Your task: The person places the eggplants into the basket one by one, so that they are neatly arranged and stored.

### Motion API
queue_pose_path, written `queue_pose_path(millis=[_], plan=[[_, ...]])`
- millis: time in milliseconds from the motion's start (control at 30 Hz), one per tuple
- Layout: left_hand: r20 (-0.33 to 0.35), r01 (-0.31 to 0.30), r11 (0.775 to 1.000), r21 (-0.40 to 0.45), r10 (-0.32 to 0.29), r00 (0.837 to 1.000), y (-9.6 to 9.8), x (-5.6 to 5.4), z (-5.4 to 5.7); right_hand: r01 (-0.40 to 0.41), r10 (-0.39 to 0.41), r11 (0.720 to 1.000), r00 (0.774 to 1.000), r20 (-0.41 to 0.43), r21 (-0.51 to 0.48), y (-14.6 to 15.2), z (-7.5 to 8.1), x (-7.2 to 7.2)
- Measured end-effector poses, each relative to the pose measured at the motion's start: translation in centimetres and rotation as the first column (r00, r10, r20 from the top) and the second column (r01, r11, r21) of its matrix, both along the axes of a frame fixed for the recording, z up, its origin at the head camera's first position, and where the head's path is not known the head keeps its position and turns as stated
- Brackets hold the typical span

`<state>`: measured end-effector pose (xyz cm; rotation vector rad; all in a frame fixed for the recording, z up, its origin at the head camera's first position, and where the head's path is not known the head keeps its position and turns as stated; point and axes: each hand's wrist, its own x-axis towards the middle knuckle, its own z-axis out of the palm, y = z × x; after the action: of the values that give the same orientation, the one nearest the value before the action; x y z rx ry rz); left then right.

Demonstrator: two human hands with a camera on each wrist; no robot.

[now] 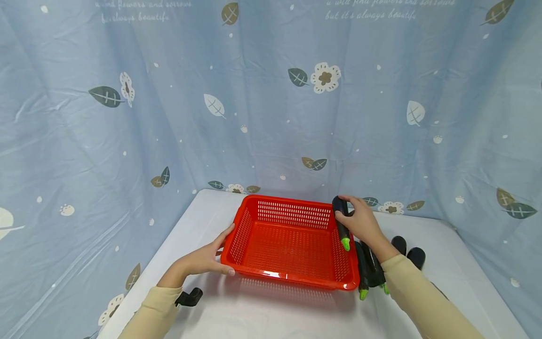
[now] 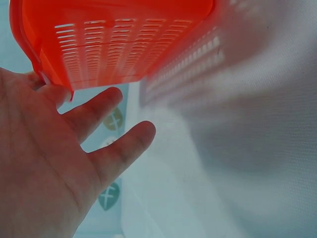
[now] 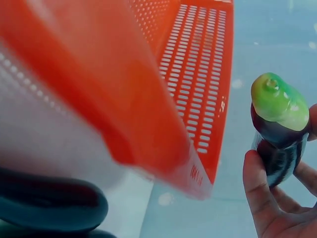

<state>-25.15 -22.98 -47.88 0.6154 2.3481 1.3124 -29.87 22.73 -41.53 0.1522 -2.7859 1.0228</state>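
Note:
A red plastic basket (image 1: 296, 278) with slotted walls sits on the white table, its front wall casting a shadow. My left hand (image 1: 202, 260) grips the basket's left rim near the front corner; in the left wrist view two of its fingers (image 2: 124, 153) stretch out past the rim. Over the basket's right rim, my right hand (image 1: 365, 222) holds a dark eggplant (image 1: 342, 219) with a bright green stem end. That stem end points down toward me in the head view. The right wrist view shows the same eggplant (image 3: 280, 148) between thumb and fingers, beside the basket's outer corner.
Several more eggplants (image 1: 362, 270) lie right of the basket, some partly hidden under my right forearm. A blue patterned curtain (image 1: 271, 117) hangs behind the table and along both sides. The black strap piece (image 1: 189, 297) is on my left wrist.

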Motion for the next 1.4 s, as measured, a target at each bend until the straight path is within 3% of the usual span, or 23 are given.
queue_pose_path(millis=[567,1100,1400], plan=[[0.002,-0.004,1.000,-0.007,0.004,1.000,0.1,-0.1,0.0,-0.075,0.075,0.996,0.997,0.015,-0.049,-2.2,0.1,-0.8],[0.001,-0.006,1.000,-0.015,0.006,1.000,-0.1,-0.1,-0.2,-0.118,0.120,0.992,0.992,0.034,-0.052,-4.7,-1.8,-2.5],[-0.002,0.003,1.000,-0.005,-0.003,1.000,-0.1,-0.2,-0.1,-0.130,0.132,0.990,0.989,0.062,-0.048,-6.1,-2.5,-2.7]])
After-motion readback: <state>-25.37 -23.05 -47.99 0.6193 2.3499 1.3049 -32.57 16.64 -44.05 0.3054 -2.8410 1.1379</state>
